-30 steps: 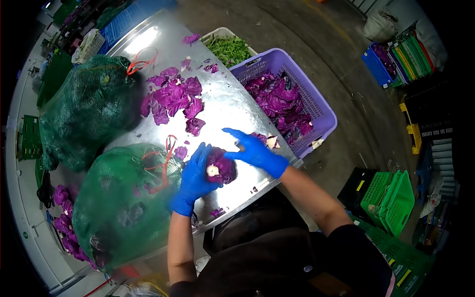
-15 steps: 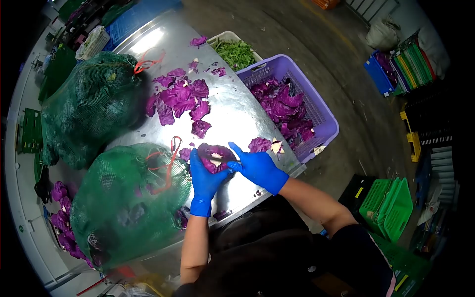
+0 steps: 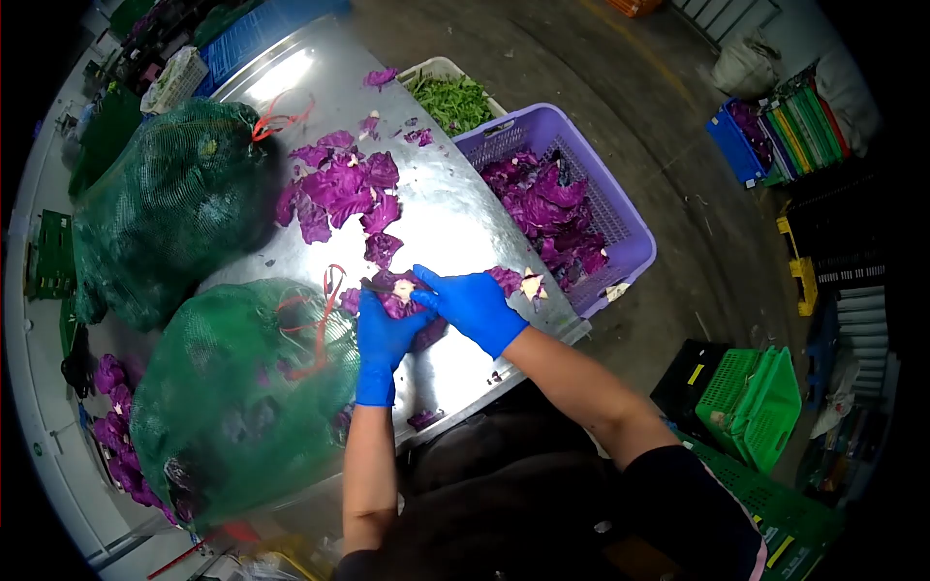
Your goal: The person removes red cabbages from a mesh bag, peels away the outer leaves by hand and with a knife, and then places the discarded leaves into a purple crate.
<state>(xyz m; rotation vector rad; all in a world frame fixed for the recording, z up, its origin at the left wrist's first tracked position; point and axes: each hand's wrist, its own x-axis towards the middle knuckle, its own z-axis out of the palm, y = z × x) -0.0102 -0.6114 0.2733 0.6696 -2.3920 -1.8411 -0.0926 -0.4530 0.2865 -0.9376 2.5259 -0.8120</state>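
Both my hands wear blue gloves and are closed around a red cabbage, its pale cut stem facing up, just above the metal table. My left hand grips its near left side. On the right side, my right hand has its fingers and thumb against the leaves near the stem. A dark strip shows beside the stem; I cannot make out what it is. Loose purple leaves lie in a pile beyond my hands, and another leaf piece with a pale stub is to the right.
Two green mesh sacks with red ties fill the table's left side. A purple crate of cabbage leaves stands against the right edge, beside a white crate of green leaves. Green crates are on the floor at right.
My hands and the cabbage have moved slightly away from my body. The cabbage has tipped, so its pale stem now sits higher, between the fingers.
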